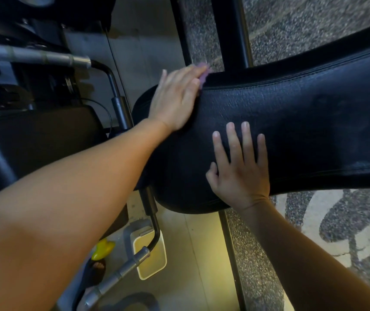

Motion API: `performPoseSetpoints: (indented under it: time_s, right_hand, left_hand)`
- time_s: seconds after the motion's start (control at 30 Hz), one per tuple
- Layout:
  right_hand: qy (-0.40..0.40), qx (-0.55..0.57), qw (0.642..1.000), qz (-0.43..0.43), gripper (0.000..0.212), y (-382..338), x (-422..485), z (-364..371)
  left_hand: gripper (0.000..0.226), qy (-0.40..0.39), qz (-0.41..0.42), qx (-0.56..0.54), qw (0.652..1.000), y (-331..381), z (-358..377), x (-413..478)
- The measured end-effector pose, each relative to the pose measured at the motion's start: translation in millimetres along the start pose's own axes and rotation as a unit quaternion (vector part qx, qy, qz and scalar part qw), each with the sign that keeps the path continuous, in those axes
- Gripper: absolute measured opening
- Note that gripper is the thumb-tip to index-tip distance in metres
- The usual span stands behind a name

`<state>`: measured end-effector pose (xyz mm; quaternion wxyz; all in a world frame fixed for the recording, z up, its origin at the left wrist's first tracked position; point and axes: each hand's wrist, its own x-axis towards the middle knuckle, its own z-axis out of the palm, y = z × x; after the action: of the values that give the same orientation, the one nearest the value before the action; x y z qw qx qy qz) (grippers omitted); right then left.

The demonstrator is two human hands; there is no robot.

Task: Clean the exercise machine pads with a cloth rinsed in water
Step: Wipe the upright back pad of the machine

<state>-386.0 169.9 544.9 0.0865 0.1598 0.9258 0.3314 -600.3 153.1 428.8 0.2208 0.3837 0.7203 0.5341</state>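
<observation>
Head view: left hand (175,99), fingers straight and together, presses a purple cloth (204,73) against the black pad's (303,122) far edge. Right hand (240,173) lies flat on the pad top, fingers spread, gripping nothing.

Upper handle (40,56): silver-grey metal grip in the upper left of the frame, lying almost level, joined to a black tube (112,79) that bends downward.
Lower handle (116,272): grey metal grip at the bottom, left of centre, slanting up to the right into a second curved black tube (156,232).
Yellow object (102,249): small and bright, lower left; too indistinct to identify.
Frame posts (233,30): black bars at top centre.
Pale floor (197,265): smooth beige surface at bottom centre.
Speckled matting (314,30): grey-black, top right.
Floor pattern (359,230): pale curved shapes on the dark matting, lower right.
</observation>
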Motion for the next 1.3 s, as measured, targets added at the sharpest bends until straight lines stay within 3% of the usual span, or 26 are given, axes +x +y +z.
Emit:
performPoseSetpoints:
  time_s: [0.13, 0.27, 0.4, 0.5, 0.63, 0.73, 0.77, 0.83, 0.87, 0.93, 1.0, 1.13, 1.23, 1.3]
  right_hand:
    - [-0.010, -0.001, 1.000, -0.006, 0.064, 0.7, -1.4, 1.5]
    - [-0.010, -0.001, 1.000, -0.006, 0.063, -0.2, -1.9, 3.6]
    - [-0.013, 0.002, 1.000, -0.007, 0.063, 0.0, -1.1, 2.0]
    - [-0.019, 0.004, 1.000, -0.007, 0.064, -1.2, -1.0, 2.0]
    - [-0.001, -0.003, 1.000, -0.009, 0.061, -2.6, -3.6, 4.0]
    - [0.012, -0.005, 1.000, -0.011, 0.061, -2.1, -3.4, 4.8]
    - [0.015, -0.006, 1.000, -0.013, 0.061, -2.9, -3.0, 5.2]
    - [0.016, -0.009, 1.000, -0.013, 0.061, -3.3, -2.3, 5.9]
    - [0.015, -0.012, 1.000, -0.011, 0.061, -3.2, -2.8, 6.2]
    - [0.016, -0.022, 1.000, -0.011, 0.062, -3.1, -3.8, 5.6]
    - [0.016, -0.031, 0.999, -0.015, 0.062, -4.2, -4.4, 4.9]
    - [0.016, -0.023, 1.000, -0.011, 0.063, -4.6, -3.4, 4.3]
    - [0.015, -0.018, 1.000, -0.015, 0.063, -3.8, -3.7, 4.1]
    - [0.024, -0.010, 1.000, -0.012, 0.063, -3.8, -3.7, 5.4]
  left_hand:
    - [0.050, -0.022, -0.098, -0.043, 0.994, -48.1, -7.4, 2.8]
    - [0.053, -0.011, -0.230, -0.143, 0.962, -88.6, -7.7, -13.4]
    - [0.046, 0.020, -0.344, -0.225, 0.911, -84.6, -6.6, -14.0]
    - [0.060, 0.013, -0.416, -0.272, 0.868, -92.3, -11.6, -14.4]
    - [0.058, 0.051, -0.464, -0.354, 0.810, -93.2, 6.2, -42.2]
    - [0.096, 0.076, -0.465, -0.408, 0.782, -101.8, 29.7, -74.4]
    - [0.108, 0.086, -0.449, -0.418, 0.785, -131.6, 51.7, -81.1]
    - [0.110, 0.100, -0.433, -0.423, 0.790, -142.8, 73.3, -89.1]
    - [0.103, 0.094, -0.434, -0.407, 0.798, -116.9, 64.8, -90.6]
    - [0.077, 0.104, -0.397, -0.315, 0.856, -54.4, 41.6, -94.5]
    - [0.066, 0.108, -0.321, -0.234, 0.911, -28.3, 33.1, -89.3]
    - [0.063, 0.045, -0.121, -0.143, 0.981, 16.8, 33.0, -82.2]
    - [0.060, 0.006, 0.015, -0.072, 0.997, 23.8, 38.5, -95.6]
    - [0.059, -0.005, 0.057, -0.001, 0.998, -2.0, 36.7, -102.8]
